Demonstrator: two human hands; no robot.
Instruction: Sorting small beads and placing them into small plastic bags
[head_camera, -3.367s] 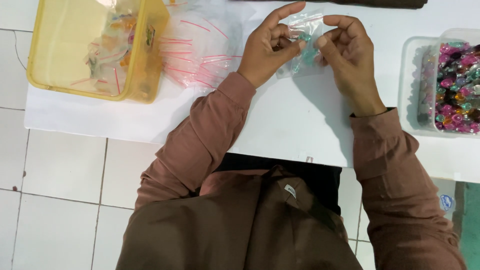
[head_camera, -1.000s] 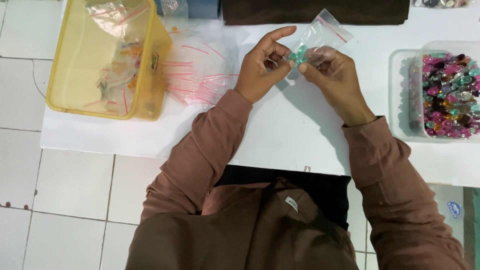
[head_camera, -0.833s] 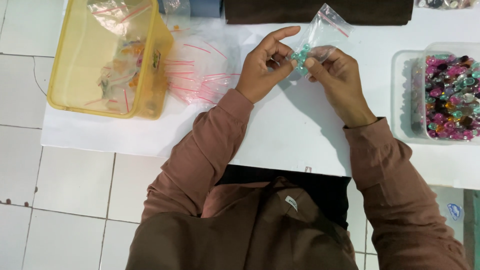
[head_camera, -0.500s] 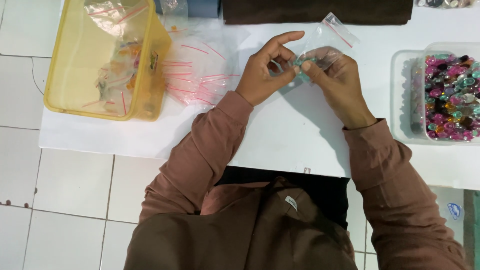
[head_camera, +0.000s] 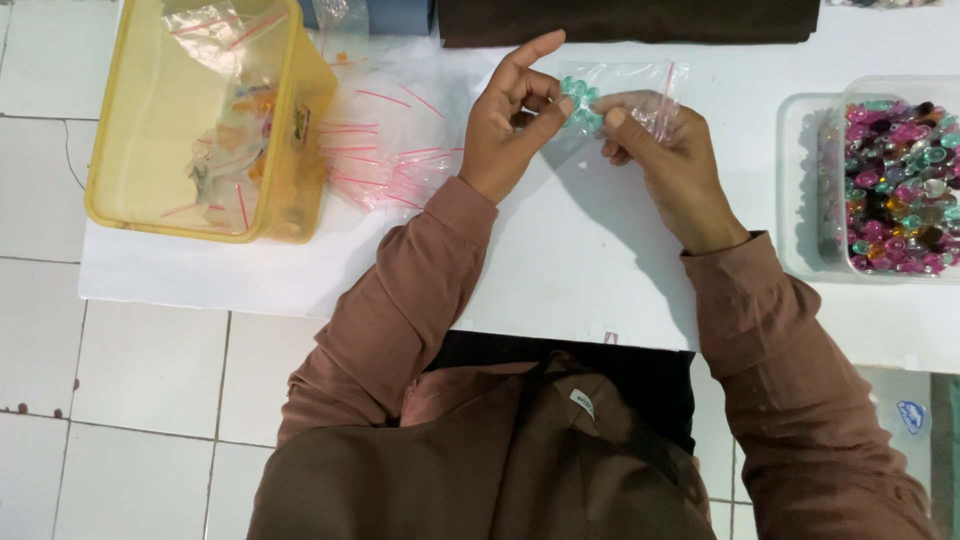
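Note:
My left hand (head_camera: 510, 120) and my right hand (head_camera: 665, 160) both hold a small clear zip bag (head_camera: 625, 90) with a pink seal strip, above the white table (head_camera: 560, 260). Inside the bag is a cluster of teal beads (head_camera: 578, 100), pinched between my left thumb and fingers. My left index finger points up and away. My right fingers grip the bag's right side near the seal.
A yellow plastic tub (head_camera: 150, 110) with filled small bags stands at the left. A heap of empty clear zip bags (head_camera: 390, 140) lies beside it. A clear tray of mixed coloured beads (head_camera: 900, 185) sits at the right. A dark cloth (head_camera: 630, 20) lies along the far edge.
The bag has tipped from upright to lying sideways between my hands, and the teal beads have bunched at its left end under my left fingers.

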